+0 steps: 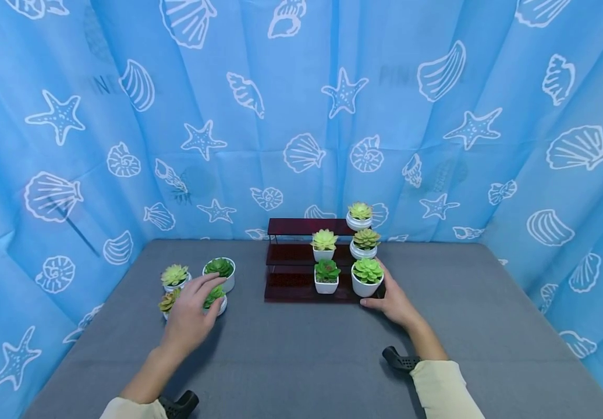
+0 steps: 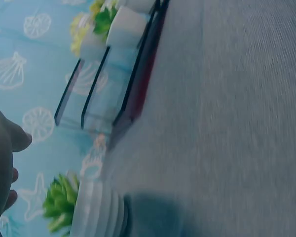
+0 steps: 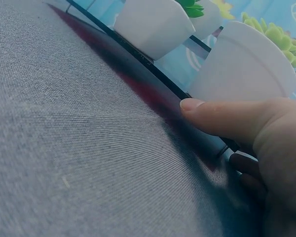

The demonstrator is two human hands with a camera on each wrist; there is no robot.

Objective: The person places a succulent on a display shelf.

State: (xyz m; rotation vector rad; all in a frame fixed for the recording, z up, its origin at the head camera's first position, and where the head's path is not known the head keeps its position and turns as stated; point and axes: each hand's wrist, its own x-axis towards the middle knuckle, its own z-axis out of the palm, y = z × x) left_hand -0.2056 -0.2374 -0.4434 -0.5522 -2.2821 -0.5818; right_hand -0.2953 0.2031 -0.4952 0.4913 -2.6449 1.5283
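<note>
Cream-coloured cloth sleeves point(image 1: 440, 387) are seen at the bottom edge, with black plastic wrist mounts point(image 1: 401, 361) worn just beyond them. Over to the left hand point(image 1: 190, 309): it is held above 4 small potted succulents point(image 1: 174, 274) on the grey cloth-covered table point(image 1: 301, 361), thumb parted from loosely bent fingers, nothing gripped. Across at the glossy dark-red 3-tier shelf point(image 1: 291, 280), the lowest tier's right end is met by the right hand point(image 1: 397, 299); its thumb is laid at the front edge, by the base of the round white pot with a bright green succulent point(image 1: 368, 276). Whether pot or shelf is pinched cannot be told. And 5 pots are carried here: 3 up the right side, 1 per tier, and 2 further left, on the middle and lowest tiers. Behind, a blue curtain with white shells and starfish point(image 1: 301, 87) is hung.
</note>
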